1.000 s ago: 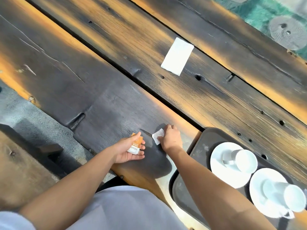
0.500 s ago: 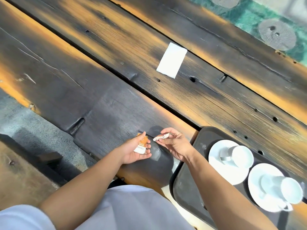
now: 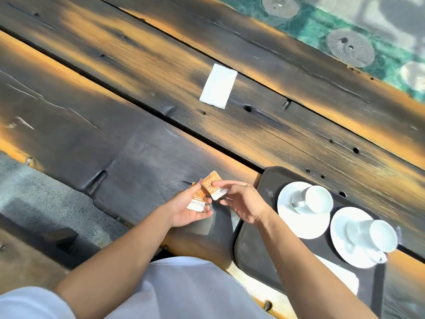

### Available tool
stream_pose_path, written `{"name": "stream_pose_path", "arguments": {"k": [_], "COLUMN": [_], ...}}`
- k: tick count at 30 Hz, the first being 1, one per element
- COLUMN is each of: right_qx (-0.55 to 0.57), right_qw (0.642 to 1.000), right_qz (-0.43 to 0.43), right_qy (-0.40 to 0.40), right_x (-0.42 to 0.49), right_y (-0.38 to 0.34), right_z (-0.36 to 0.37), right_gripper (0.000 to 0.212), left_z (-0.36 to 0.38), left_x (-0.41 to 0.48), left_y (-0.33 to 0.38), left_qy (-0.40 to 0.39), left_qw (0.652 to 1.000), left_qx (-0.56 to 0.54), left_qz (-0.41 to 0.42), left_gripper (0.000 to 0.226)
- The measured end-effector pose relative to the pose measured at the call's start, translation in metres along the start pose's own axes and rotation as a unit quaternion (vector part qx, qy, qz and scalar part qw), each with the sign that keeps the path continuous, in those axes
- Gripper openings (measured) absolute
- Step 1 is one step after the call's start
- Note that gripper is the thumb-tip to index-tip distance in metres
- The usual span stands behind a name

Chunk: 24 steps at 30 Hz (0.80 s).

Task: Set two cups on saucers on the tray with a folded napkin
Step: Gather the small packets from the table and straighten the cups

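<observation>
Dark, weathered plank worktop (image 3: 115, 125), streaked orange, carrying all items. At its near right edge sits a dark rectangular plastic tray (image 3: 250, 247). On the tray stand two round white ceramic saucers, the left saucer (image 3: 299, 224) and the right saucer (image 3: 342, 245), just beside one another; each bears a white ceramic cup, the left cup (image 3: 318, 200) and the right cup (image 3: 379, 236), both with their mouths turned toward the camera, so whether they stand upright cannot be told. A pale white sheet (image 3: 340, 279) lies on the tray's near part, partly hidden by the forearm; possibly a napkin. A white folded paper napkin (image 3: 218, 86) lies on the worktop, well apart from the tray. Left hand (image 3: 190, 208), fingers curled around an orange-and-white paper sachet (image 3: 196, 201). Right hand (image 3: 243, 201), thumb and fingers pinching a second orange-and-white sachet (image 3: 213, 185), touching the first. Judged progress: cups and saucers are placed; the far napkin seemingly remains to be brought over.
</observation>
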State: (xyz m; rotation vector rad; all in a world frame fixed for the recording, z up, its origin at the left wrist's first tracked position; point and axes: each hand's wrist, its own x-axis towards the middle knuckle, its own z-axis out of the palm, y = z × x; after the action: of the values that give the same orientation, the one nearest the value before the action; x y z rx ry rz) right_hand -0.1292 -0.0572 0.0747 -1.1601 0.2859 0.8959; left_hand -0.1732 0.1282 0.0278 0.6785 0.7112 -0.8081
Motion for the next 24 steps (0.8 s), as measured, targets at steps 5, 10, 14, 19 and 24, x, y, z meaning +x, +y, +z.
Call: {"name": "stream_pose_path", "arguments": {"k": [5, 10, 14, 19, 24], "right_qx": [0.052, -0.076, -0.212, -0.338, -0.348], "right_qw": [0.992, 0.967, 0.933, 0.908, 0.93], "right_qz": [-0.026, -0.04, -0.033, 0.019, 0.026], "right_qy": [0.116, 0.239, 0.288, 0.245, 0.114], "right_x": [-0.006, -0.013, -0.017, -0.034, -0.058], "right_y": [0.009, 0.024, 0.035, 0.02, 0.007], "right_z": [0.01, 0.02, 0.017, -0.007, -0.035], "right_gripper": [0.038, 0.016, 0.028, 0.034, 0.025], "left_z": [0.013, 0.028, 0.046, 0.058, 0.072], "left_x": [-0.004, -0.001, 0.007, 0.011, 0.021], "left_y": [-0.002, -0.005, -0.012, -0.021, -0.031], "left_qy": [-0.04, -0.03, -0.015, -0.042, -0.145], "left_qw": [0.999, 0.999, 0.999, 0.992, 0.952], "left_qx": [-0.017, -0.002, 0.019, 0.084, 0.213], "left_qz": [-0.006, -0.015, -0.031, -0.089, -0.164], "left_gripper": [0.07, 0.082, 0.074, 0.043, 0.051]}}
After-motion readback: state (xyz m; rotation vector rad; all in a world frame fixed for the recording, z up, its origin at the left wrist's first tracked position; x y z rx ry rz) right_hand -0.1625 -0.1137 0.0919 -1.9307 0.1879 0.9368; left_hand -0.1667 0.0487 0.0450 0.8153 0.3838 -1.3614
